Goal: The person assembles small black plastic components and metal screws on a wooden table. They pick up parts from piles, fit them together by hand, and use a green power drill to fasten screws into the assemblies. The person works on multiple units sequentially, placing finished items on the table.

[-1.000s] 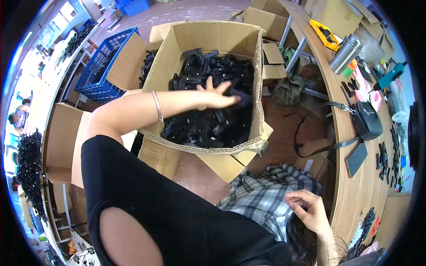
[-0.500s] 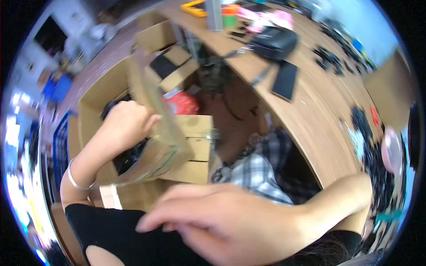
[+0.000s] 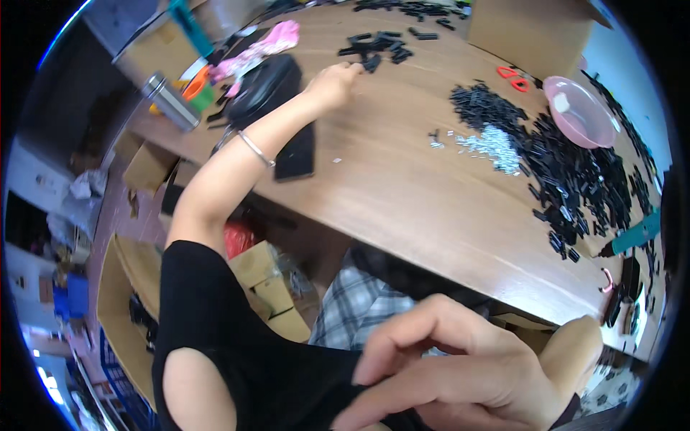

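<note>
1. Whereas a second ago the left hand (image 3: 334, 82) dug in the cardboard box, it now reaches across to the table's (image 3: 402, 194) far edge, fingers closed on small black parts (image 3: 377, 49) there.
2. That suggests a handful has come over from the box.
3. The right hand (image 3: 460, 373) hangs near the table's near edge, fingers loosely curled, holding nothing.
4. Black pieces (image 3: 575, 172) heap toward the right edge beside a pink bowl (image 3: 578, 111).

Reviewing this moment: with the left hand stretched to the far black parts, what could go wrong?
The left hand reaches a small pile of black parts across the wooden table; its forearm passes over the dark flat device at the table edge and might nudge it off. The metal flask beside the black bag could tip if bumped.
</note>
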{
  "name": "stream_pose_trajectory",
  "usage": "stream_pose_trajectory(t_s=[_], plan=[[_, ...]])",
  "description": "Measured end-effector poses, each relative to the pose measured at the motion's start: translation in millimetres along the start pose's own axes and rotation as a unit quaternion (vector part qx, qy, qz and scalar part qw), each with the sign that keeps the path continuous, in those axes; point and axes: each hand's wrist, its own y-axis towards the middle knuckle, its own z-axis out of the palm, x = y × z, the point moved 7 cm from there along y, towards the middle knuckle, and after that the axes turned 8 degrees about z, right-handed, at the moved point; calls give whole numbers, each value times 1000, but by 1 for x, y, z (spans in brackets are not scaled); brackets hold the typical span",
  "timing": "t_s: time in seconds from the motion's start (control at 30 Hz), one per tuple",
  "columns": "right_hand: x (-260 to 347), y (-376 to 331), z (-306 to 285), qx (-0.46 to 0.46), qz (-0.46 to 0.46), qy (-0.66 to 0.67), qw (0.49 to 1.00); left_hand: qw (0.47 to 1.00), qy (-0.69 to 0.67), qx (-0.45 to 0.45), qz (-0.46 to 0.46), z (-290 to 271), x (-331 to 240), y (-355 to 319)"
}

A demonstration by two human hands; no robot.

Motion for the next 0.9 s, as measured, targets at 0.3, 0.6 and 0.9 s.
stream_pose_trajectory(t_s=[0.3, 0.6, 0.9], plan=[[-99, -76, -135, -149, 107, -184, 966, 961, 243, 90, -94, 93, 83, 46], [-70, -127, -317, -514, 7, -531, 673, 551, -737, -55, -388, 65, -44, 20], [-124, -127, -473, -536, 286, -565, 558, 321, -910, 176, -195, 59, -279, 14]])
